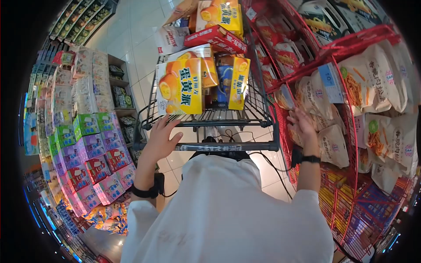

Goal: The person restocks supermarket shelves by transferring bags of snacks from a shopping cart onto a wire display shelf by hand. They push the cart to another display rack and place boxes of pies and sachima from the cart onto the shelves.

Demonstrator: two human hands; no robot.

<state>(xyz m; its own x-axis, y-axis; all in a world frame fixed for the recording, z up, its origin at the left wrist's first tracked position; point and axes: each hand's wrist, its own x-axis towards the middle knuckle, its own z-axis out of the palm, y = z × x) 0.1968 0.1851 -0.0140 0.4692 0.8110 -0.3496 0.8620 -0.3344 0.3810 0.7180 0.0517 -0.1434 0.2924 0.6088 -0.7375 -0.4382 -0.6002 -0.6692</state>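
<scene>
My left hand (pixel 163 136) is over the left part of the shopping cart (pixel 239 123), fingers spread, holding nothing. Its fingertips are near the lower edge of a yellow and white snack box (pixel 180 87); whether they touch it or the cart's rim I cannot tell. My right hand (pixel 302 123) is at the red wire rack (pixel 285 127) on the right, fingers apart, in front of beige snack bags (pixel 332 145). Contact with a bag is unclear. In the cart lie a red box (pixel 215 39), a blue package (pixel 224 83), a narrow yellow box (pixel 239 83) and more packages.
Stacked colourful packs (pixel 94 151) line the left side. On the right, the rack carries more beige bags (pixel 390 140) and a blue price tag (pixel 329 81). The cart's handle bar (pixel 228 147) is just ahead of my body. Black cables (pixel 274 168) hang near my right arm.
</scene>
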